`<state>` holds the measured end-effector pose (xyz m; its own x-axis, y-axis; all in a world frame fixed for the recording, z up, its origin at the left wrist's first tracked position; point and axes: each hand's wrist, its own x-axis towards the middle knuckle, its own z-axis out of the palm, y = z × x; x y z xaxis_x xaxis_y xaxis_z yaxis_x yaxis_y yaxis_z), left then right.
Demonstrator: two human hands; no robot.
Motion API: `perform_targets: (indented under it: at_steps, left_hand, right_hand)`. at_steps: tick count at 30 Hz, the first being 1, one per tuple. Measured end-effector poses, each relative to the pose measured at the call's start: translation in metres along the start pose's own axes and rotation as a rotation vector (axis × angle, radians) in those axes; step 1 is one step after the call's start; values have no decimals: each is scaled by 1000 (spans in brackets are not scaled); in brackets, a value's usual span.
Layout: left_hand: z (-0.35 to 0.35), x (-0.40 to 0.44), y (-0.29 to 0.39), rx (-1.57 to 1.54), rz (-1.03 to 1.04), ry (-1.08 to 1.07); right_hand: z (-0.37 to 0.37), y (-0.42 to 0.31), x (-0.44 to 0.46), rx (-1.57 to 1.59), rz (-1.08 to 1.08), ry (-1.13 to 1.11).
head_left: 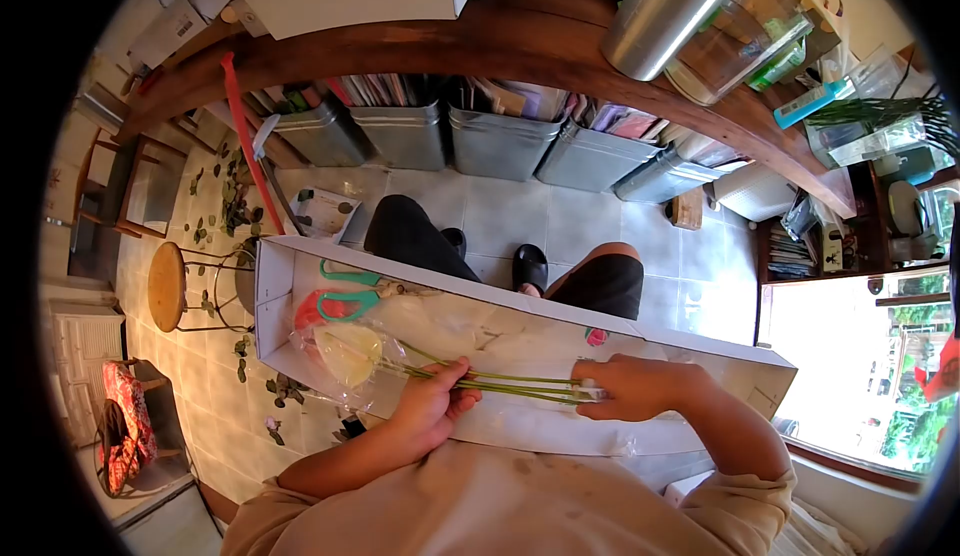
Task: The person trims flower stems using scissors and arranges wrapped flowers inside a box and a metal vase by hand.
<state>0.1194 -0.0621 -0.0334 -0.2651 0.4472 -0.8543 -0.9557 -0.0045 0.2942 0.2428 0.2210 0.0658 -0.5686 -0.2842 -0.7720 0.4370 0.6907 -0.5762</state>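
Note:
A long white cardboard box (590, 440) lies across my lap. In front of my body, my left hand (432, 408) is closed around several long green flower stems (520, 388). My right hand (632, 386) grips the stems' other ends, and a small whitish piece shows at its fingers. Left of my left hand is a pale yellow bloom (348, 352) in clear plastic wrap, with a red bloom (310, 310) beside it. Teal-handled scissors (346, 304) lie in the box's left end; their blades are partly hidden. A small pink flower mark (596, 337) shows near the box's far edge.
A curved wooden counter (380, 51) runs ahead, bearing a metal cylinder (675, 11) and clear containers. Several metal bins (500, 141) stand beneath it. A round-seated stool (168, 288) is at the left, near fallen leaves on the tiles. A red strap (243, 136) hangs from the counter.

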Motion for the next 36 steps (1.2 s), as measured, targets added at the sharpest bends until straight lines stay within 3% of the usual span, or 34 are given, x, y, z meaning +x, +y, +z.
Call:
perform_targets:
  at_steps: [6, 8, 14, 17, 18, 25, 26, 30, 33, 36]
  left_hand:
    - [-8, 9, 10, -14, 6, 30]
    - [-12, 12, 11, -14, 17, -6]
    - [-2, 13, 8, 14, 13, 48]
    - [-5, 14, 8, -1, 15, 25]
    - [-5, 14, 9, 1, 15, 24]
    - [-6, 13, 7, 17, 7, 64]
    - [-8, 14, 5, 22, -1, 63]
    - [-7, 19, -5, 56, 9, 79]
    - [-4, 16, -8, 86, 25, 112]
    - [-16, 19, -1, 91, 39, 115]
  right_hand:
    - [17, 66, -50, 123, 6, 204]
    - [18, 67, -63, 212, 119, 229]
    - [30, 67, -50, 151, 59, 531]
    - [51, 69, -10, -106, -193, 802]
    - [56, 65, 0, -268, -193, 814]
    - [70, 75, 28, -391, -247, 768]
    - [67, 79, 18, -444, -147, 705]
    - [72, 80, -11, -366, -87, 704]
    - [73, 86, -21, -508, 107, 587]
    - [71, 119, -44, -436, 287, 571]
